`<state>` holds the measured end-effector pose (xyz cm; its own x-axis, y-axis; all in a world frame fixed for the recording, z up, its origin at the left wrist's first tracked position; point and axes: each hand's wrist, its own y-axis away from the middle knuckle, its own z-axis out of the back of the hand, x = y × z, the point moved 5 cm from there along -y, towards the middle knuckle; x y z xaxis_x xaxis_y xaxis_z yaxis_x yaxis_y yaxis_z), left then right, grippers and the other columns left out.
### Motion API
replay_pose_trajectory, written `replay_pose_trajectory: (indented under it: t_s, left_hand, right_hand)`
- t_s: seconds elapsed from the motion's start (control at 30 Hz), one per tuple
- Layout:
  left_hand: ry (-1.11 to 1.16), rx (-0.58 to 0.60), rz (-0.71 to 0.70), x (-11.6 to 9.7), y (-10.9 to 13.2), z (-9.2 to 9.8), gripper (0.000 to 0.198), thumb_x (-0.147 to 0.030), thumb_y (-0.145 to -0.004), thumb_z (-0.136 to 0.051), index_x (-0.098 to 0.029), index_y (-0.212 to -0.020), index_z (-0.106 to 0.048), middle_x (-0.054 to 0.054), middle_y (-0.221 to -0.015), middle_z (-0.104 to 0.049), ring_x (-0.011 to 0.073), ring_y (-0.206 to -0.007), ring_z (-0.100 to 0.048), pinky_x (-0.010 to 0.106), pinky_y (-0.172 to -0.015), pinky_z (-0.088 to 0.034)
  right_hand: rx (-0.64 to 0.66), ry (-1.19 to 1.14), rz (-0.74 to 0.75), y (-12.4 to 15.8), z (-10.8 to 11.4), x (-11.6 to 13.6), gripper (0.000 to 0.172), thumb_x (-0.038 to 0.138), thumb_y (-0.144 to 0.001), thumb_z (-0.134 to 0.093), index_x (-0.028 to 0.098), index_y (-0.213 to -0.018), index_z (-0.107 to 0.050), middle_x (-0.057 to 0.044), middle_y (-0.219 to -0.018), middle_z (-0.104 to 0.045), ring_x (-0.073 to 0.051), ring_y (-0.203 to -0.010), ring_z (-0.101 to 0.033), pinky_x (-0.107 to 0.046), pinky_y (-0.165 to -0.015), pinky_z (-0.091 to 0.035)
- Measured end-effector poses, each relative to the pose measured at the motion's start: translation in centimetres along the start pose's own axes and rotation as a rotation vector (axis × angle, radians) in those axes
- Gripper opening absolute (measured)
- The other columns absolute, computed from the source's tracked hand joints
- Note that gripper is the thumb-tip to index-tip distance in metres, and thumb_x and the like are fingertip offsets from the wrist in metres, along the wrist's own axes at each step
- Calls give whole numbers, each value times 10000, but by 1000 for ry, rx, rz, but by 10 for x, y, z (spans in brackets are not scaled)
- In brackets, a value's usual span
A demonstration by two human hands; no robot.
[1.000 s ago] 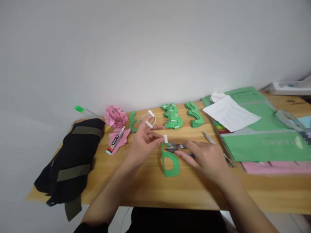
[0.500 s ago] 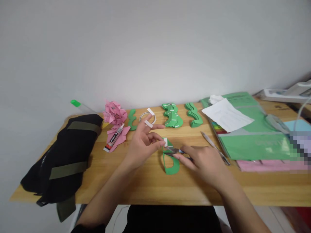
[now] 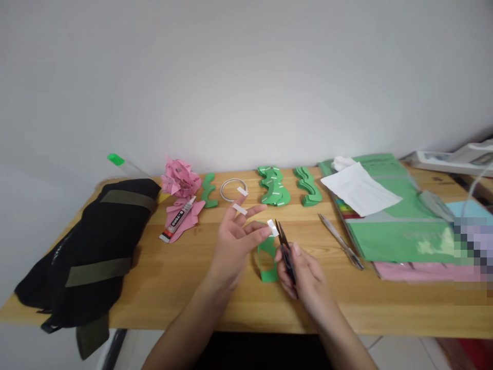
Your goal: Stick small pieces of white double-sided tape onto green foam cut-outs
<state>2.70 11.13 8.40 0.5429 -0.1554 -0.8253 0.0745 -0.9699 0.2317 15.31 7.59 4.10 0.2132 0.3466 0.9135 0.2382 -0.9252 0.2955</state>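
My left hand (image 3: 239, 240) pinches a small white strip (image 3: 272, 227) between thumb and forefinger. Two more white strips, one (image 3: 239, 208) lower and one (image 3: 242, 191) near a fingertip, cling to its raised fingers. My right hand (image 3: 304, 270) is closed around dark scissors (image 3: 287, 252), whose blades point up and away, close beside the pinched strip. Below the hands on the table lies a green paper cutout (image 3: 268, 276) with an opening in it, partly hidden by them. A pale ring (image 3: 222, 191) rests behind my left hand.
Scalloped green paper pieces (image 3: 274, 192) lie at the back, with another stack (image 3: 308, 187) beside them. Left are crumpled pink paper (image 3: 180, 177), a glue tube (image 3: 177, 218) and a black bag (image 3: 103, 246). Right are a pen (image 3: 339, 240), white paper (image 3: 361, 190) and a green folder (image 3: 404, 241).
My right hand has turned the scissors from pointing left to pointing upward. The pinched strip has shifted slightly right with my left hand. The view has moved a little.
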Motion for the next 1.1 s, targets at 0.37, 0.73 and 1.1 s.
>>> replay_pose_trajectory:
  t_s: [0.37, 0.73, 1.1]
  left_hand:
    - [-93, -18, -30, 4, 0, -2, 850, -112, -575, -848, -311, -1312, -475, 4, -1066, -651, 53, -649, -633, 232, -703, -550]
    - [-85, -21, -46, 7, 2, -8, 760, -48, -613, -789, -282, -1274, -496, 1, -1037, -656, 52, -617, -633, 211, -652, -543]
    - [-93, -33, -53, 7, 2, -7, 765, -50, -598, -812, -286, -1264, -519, -3, -1016, -668, 42, -603, -632, 189, -642, -547]
  right_hand:
    - [-25, 116, 23, 14, 6, 4, 533, 696, -880, -402, 192, -744, -510, 77, -410, -389, -63, -337, -284, -180, -339, -233]
    - [-46, 40, 63, 7, 4, 6, 508, 686, -849, -487, 198, -705, -484, 86, -453, -309, -56, -377, -229, -184, -344, -160]
    - [-45, 35, 70, 4, 6, 9, 542, 701, -830, -504, 194, -640, -467, 84, -421, -318, -52, -375, -236, -187, -356, -165]
